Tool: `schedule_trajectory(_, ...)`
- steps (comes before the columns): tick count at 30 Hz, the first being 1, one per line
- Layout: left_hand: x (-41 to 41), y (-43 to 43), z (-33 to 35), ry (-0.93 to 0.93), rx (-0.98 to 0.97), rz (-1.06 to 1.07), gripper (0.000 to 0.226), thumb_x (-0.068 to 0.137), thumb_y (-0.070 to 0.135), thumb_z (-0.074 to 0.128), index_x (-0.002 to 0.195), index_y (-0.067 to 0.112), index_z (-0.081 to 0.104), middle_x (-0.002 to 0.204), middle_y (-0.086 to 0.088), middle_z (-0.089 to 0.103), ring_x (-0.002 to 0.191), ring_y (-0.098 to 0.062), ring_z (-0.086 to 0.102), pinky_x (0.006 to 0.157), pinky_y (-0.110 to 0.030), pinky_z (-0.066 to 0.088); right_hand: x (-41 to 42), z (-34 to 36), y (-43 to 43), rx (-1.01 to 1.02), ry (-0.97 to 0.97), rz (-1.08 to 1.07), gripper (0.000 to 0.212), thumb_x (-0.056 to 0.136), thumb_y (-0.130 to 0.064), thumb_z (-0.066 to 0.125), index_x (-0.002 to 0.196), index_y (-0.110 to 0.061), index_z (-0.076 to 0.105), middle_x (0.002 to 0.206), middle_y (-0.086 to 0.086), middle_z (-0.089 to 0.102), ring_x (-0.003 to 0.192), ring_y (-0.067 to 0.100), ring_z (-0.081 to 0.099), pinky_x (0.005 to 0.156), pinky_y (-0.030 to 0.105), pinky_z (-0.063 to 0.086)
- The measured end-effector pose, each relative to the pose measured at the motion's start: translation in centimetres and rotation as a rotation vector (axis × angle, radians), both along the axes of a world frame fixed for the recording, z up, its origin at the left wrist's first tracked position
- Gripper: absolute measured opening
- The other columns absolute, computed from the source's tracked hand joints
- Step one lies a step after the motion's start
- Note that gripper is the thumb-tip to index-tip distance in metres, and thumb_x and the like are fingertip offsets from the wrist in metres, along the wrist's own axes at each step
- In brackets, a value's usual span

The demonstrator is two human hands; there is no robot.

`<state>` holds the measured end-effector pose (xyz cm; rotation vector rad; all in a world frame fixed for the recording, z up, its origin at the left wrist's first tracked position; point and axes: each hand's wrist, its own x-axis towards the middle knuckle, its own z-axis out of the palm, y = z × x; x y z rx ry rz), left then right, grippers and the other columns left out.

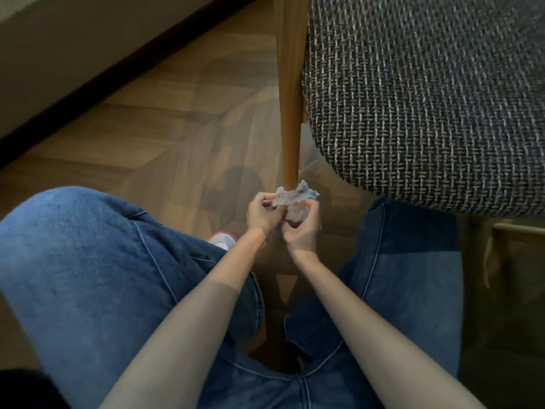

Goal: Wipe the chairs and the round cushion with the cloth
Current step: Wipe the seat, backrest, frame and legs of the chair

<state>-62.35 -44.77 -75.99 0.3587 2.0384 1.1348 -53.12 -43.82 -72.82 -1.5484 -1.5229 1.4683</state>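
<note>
Chair seat (427, 113), grey woven fabric, fills the upper right. The wood floor (177, 128) is underneath, w/ a wall and dark skirting (88, 81) top left. The person crouches, knees in blue jeans (88, 261) either side of the frame.

Chair leg (290, 98) is pale wood. Its long axis runs straight up and away from the hands, from the foot at mid-frame to the seat's left edge.

Left hand (262, 214) and right hand (300, 228) meet at the foot of that leg, both w/ fingers curled, gripping the cloth (292, 199). The cloth is a small, crumpled grey wad bunched against the leg's bottom end. Can't tell if it wraps all the way round.

The left hand sits a bit higher and just beside the leg. The right is lower, holding the wad's underside.

Prob. next move: slide the cloth up along the leg, so travel follows that axis, away from the body toward the seat. The seat overhangs to the right, so there's more room on the left side.

A pink and grey shoe (222, 240) peeks out by the left wrist.
</note>
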Motion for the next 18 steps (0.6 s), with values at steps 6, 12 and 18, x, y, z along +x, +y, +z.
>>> schedule_trajectory(6,-0.9,0.3,8.8,-0.030,0.233,0.141,0.011,0.085,0.007,0.068,0.094,0.013,0.065,0.083,0.001,0.066,0.077,-0.007,0.061,0.070,-0.013,0.049,-0.3,5.5,-0.9,0.262,0.093,0.072,0.063,0.072,0.001,0.076,0.127,-0.012,0.049,0.128,-0.003,0.044,0.127,0.012,0.043,0.108,0.028,0.037)
schedule_trajectory(12,-2.1,-1.0,20.2,0.149,0.548,0.139,0.007,0.089,0.018,0.064,0.092,0.025,0.065,0.092,0.006,0.069,0.086,-0.004,0.063,0.074,-0.019,0.050,-1.1,15.6,-1.0,0.455,0.265,0.233,0.057,0.077,0.000,0.072,0.125,-0.021,0.050,0.124,-0.005,0.048,0.118,0.006,0.051,0.095,0.022,0.048)
schedule_trajectory(18,-0.2,0.3,29.8,0.338,0.767,-0.049,0.013,0.087,0.037,0.058,0.096,0.031,0.065,0.091,0.016,0.068,0.087,-0.003,0.064,0.073,-0.021,0.050,2.0,23.8,1.3,0.698,0.359,0.209,0.052,0.071,0.004,0.076,0.117,-0.011,0.057,0.118,0.004,0.046,0.114,0.009,0.052,0.088,0.022,0.050)
